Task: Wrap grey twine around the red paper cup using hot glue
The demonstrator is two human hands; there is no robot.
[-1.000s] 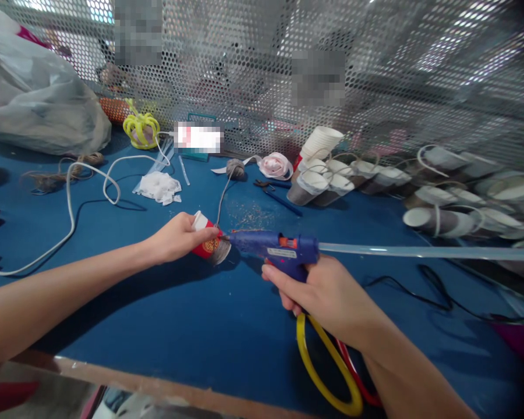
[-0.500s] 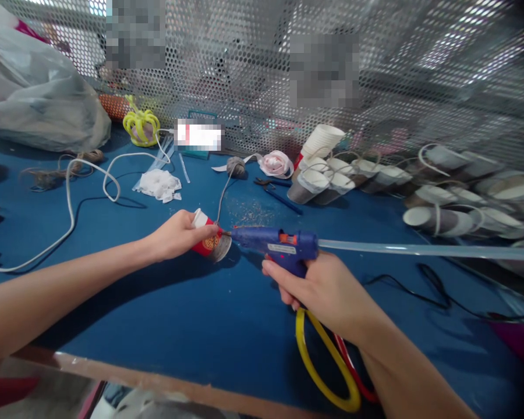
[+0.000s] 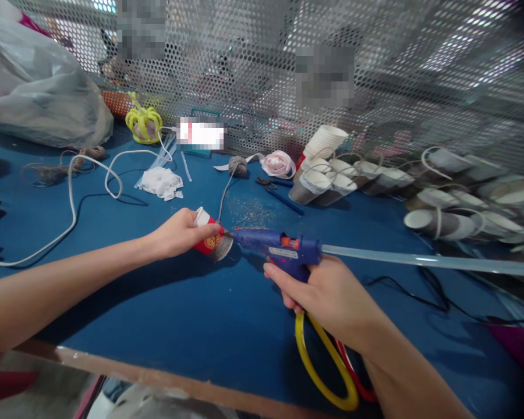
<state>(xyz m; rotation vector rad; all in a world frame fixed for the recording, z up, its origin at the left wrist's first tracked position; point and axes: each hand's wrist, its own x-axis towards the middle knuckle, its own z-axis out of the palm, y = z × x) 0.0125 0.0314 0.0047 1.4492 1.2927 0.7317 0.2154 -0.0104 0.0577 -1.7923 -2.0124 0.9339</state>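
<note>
A red and white paper cup point(image 3: 204, 243) lies tilted in my left hand point(image 3: 182, 233), its base end wrapped in grey twine. From the cup the twine runs back to a small grey ball of twine point(image 3: 238, 166). My right hand point(image 3: 327, 291) grips a blue hot glue gun point(image 3: 279, 241), with a long clear glue stick point(image 3: 419, 260) out of its back end. The gun's nozzle meets or nearly meets the wrapped part of the cup, close to my left thumb. Below my right hand are yellow scissor handles point(image 3: 303, 343), partly covered by my wrist.
Several twine-wrapped cups with handles point(image 3: 314, 180) stand and lie at the right back. Pliers point(image 3: 283, 195), a ribbon roll point(image 3: 278, 164), white scraps point(image 3: 160, 181) and a yellow basket-like piece point(image 3: 144, 125) sit before the perforated metal screen point(image 3: 253, 70). A white cable point(image 3: 72, 203) loops at the left.
Both hands hold nearly the same pose, with the cup and the glue gun still together. The glue stick's far end has dipped slightly; the view has shifted a little.
</note>
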